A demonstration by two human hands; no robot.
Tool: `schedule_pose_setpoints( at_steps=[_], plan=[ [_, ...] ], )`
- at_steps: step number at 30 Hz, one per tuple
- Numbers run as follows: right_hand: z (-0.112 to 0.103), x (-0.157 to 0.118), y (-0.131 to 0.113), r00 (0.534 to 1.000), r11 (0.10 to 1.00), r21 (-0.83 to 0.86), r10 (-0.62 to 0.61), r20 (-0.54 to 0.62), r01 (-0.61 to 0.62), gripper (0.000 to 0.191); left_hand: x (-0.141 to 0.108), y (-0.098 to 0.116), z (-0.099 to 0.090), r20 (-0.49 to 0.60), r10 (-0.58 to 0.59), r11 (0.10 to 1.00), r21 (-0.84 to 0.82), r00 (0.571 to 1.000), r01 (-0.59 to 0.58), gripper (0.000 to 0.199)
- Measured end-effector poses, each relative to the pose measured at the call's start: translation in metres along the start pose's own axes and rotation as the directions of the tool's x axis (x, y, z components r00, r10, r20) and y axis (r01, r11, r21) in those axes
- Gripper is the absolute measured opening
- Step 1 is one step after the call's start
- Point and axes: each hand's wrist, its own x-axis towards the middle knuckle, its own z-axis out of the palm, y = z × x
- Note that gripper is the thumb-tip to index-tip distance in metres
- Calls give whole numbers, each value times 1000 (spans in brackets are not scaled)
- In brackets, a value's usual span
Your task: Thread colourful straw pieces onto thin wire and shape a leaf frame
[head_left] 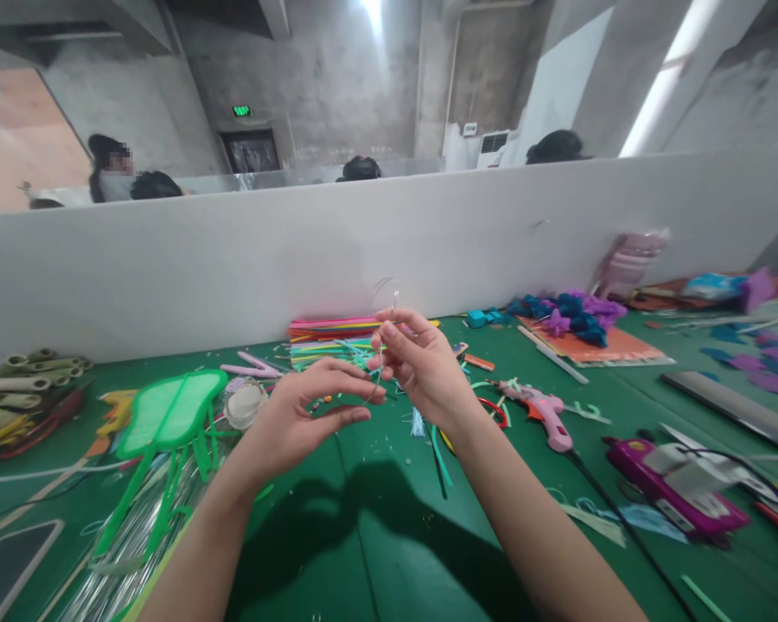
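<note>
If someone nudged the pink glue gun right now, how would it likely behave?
The glue gun would probably slide or pivot rather than roll, since it lies flat with its handle at an angle. Its body looks like hard plastic, so it should stay stiff. The black cord at its handle would likely drag.

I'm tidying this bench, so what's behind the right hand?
Behind the right hand lie colourful strips, showing partly to its left, with the white partition beyond. What the hand covers cannot be seen.
</note>
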Motion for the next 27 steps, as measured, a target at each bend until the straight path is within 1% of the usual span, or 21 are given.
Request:
schedule_pose_setpoints(
  at_steps=[3, 6, 10, 15, 19, 23, 27],
  plan=[
    [2, -3, -6, 997, 996, -46, 79, -25, -80, 30, 2, -3, 2, -69, 34, 997, 69, 997, -30, 18],
    [3, -6, -11, 990, 987, -87, 132, -43, -135, 30, 3, -8, 4, -104, 99, 976, 202, 990, -76, 11],
    [3, -7, -13, 995, 992, -72, 103, -8, -104, 27, 2, -11, 2, -103, 138, 943, 319, 985, -99, 12],
    [2, -8, -16, 998, 996, -56, 65, 14, -64, 24, 3, -7, -1, -45, 201, 921, 348, 979, -173, 10],
    [2, -9, -20, 998, 995, -94, 45, 43, -41, 25, 3, -7, -2, -42, 234, 897, 395, 971, -199, 8],
    [3, -9, -20, 999, 987, -163, 15, 43, -7, 28, 2, -13, -1, -71, 229, 870, 462, 971, -172, 9],
    [6, -9, -16, 999, 971, -241, 10, 51, 2, 30, 3, -18, 2, -35, 247, 813, 551, 969, -187, 11]
  ],
)
